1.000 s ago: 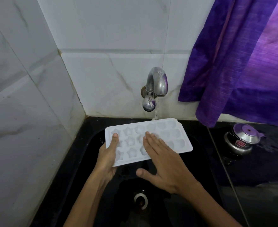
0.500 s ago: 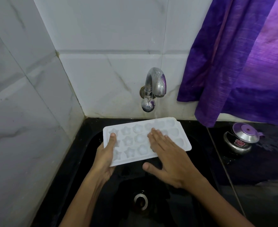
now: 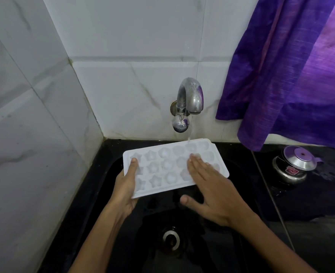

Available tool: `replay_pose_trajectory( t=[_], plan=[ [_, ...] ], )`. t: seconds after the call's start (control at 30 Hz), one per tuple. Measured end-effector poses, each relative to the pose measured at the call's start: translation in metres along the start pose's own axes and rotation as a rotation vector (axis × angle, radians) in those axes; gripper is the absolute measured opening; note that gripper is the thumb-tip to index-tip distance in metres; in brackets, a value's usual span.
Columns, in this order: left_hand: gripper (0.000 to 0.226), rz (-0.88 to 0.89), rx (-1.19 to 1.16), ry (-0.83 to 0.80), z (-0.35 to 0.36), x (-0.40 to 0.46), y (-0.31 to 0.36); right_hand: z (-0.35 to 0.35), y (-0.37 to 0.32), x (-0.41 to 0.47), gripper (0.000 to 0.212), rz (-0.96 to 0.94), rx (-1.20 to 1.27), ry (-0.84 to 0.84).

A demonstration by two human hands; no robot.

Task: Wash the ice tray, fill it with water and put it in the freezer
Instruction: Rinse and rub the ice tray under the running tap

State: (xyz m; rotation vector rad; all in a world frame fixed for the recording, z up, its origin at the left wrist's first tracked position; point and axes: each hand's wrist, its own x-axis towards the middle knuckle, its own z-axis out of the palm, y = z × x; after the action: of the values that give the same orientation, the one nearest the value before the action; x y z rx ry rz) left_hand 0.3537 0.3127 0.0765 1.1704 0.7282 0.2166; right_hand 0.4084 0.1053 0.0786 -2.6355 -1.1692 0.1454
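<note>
Fingers of the right hand lie straight on the ice tray, gripped by the left hand under the tap. Pressing unevenly could tip it into the sink.

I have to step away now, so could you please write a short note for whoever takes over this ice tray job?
Left hand: holds the ice tray by its left end, thumb on top.
Right hand: flat, fingers straight, resting on the tray's right half.
Tray: held over the black sink, under the running tap; the stream lands on its far edge.
Done: washing is under way.
Left: finish the rinse, fill the tray, carry it level to the freezer, which is not in view.
</note>
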Motion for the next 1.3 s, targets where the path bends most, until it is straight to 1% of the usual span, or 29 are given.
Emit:
replay_pose_trajectory(
  t=[0.07,0.13,0.27,0.33,0.47,0.53,0.63,0.7,0.77,0.87,0.97,1.03,1.1,1.2,1.3],
  plan=[
    [0.03,-0.003,0.016,-0.014,0.001,-0.001,-0.003,-0.001,0.008,0.004,0.11,0.074,-0.034,0.023],
    [0.031,-0.012,0.02,-0.022,0.006,-0.003,-0.006,-0.002,0.005,0.006,0.112,0.08,-0.029,0.033],
    [0.038,-0.035,0.013,0.01,0.01,-0.001,-0.006,0.002,-0.013,-0.004,0.109,-0.094,-0.005,-0.052],
    [0.04,-0.037,0.022,0.03,0.007,0.001,-0.004,0.004,-0.009,-0.013,0.105,-0.117,-0.014,-0.056],
    [0.04,-0.072,0.031,0.011,-0.001,-0.001,-0.004,0.002,0.012,-0.015,0.107,0.034,-0.021,-0.005],
    [0.041,-0.092,0.038,-0.008,0.002,-0.003,-0.007,0.001,0.012,-0.009,0.11,0.07,-0.025,0.006],
    [0.041,-0.089,0.043,-0.024,0.009,-0.006,-0.009,0.002,-0.006,-0.003,0.112,-0.008,0.001,-0.031],
    [0.042,-0.073,0.034,-0.013,0.009,-0.005,-0.007,0.005,-0.017,-0.006,0.109,-0.091,-0.001,-0.048],
    [0.044,-0.067,0.029,0.007,0.005,-0.004,-0.005,0.008,-0.017,-0.013,0.105,-0.128,-0.009,-0.046],
    [0.047,-0.081,0.039,0.02,-0.002,-0.002,-0.006,0.011,-0.005,-0.019,0.104,-0.082,0.007,-0.02],
    [0.047,-0.1,0.047,-0.01,0.0,-0.001,-0.007,0.008,0.001,-0.011,0.108,0.002,0.014,-0.006],
    [0.046,-0.101,0.055,-0.031,0.006,-0.003,-0.01,0.006,-0.003,-0.003,0.112,0.021,0.021,0.003],
    [0.049,-0.098,0.052,-0.044,0.011,-0.003,-0.012,0.005,-0.013,0.0,0.111,-0.019,0.016,-0.011],
    [0.053,-0.098,0.026,-0.031,0.013,0.0,-0.011,0.006,-0.024,-0.007,0.105,-0.142,0.032,-0.073],
    [0.051,-0.104,0.034,-0.034,0.013,0.003,-0.01,0.006,-0.017,-0.016,0.1,-0.15,0.029,-0.074]
  ],
)
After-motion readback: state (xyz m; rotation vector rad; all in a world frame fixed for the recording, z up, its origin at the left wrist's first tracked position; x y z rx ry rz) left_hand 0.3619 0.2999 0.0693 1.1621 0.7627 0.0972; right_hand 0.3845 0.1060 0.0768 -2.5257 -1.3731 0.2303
